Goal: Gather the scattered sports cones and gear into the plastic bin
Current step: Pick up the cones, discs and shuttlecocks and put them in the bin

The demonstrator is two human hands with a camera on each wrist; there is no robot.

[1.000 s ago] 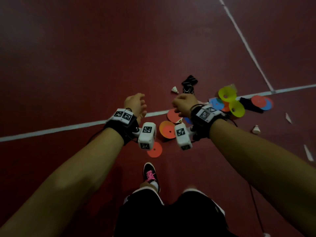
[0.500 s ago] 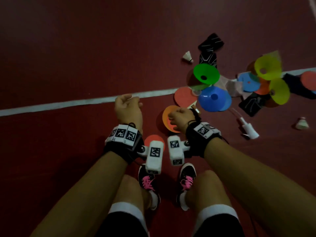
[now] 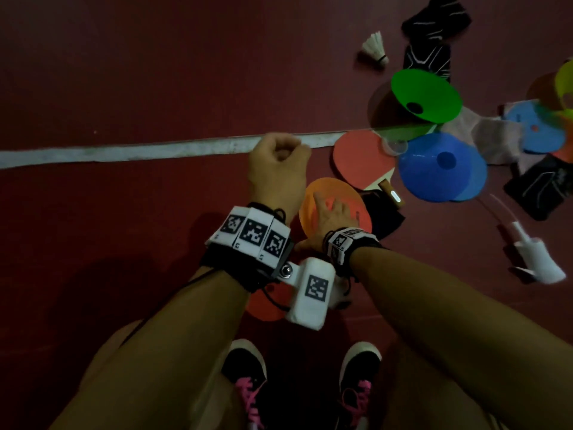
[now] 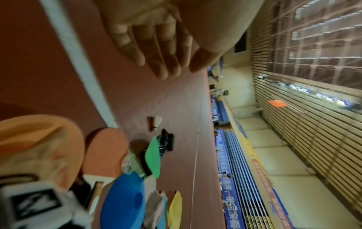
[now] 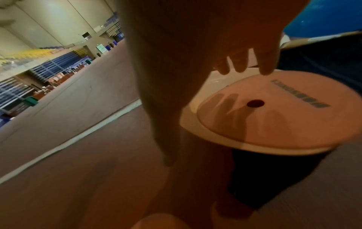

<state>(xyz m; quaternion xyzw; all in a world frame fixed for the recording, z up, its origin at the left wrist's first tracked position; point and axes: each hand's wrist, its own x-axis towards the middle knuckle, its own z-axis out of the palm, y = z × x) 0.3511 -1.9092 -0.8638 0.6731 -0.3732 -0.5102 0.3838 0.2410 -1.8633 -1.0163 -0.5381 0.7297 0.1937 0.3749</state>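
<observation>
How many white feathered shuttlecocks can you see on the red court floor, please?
1. The white feathered shuttlecock lies on the floor beyond the green disc cone, left of black padded gear. The blurred white object at far right is unidentifiable; others may be hidden.

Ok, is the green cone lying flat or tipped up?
Tipped up: the green cone leans on one edge, its underside and centre hole facing the head camera.
</observation>
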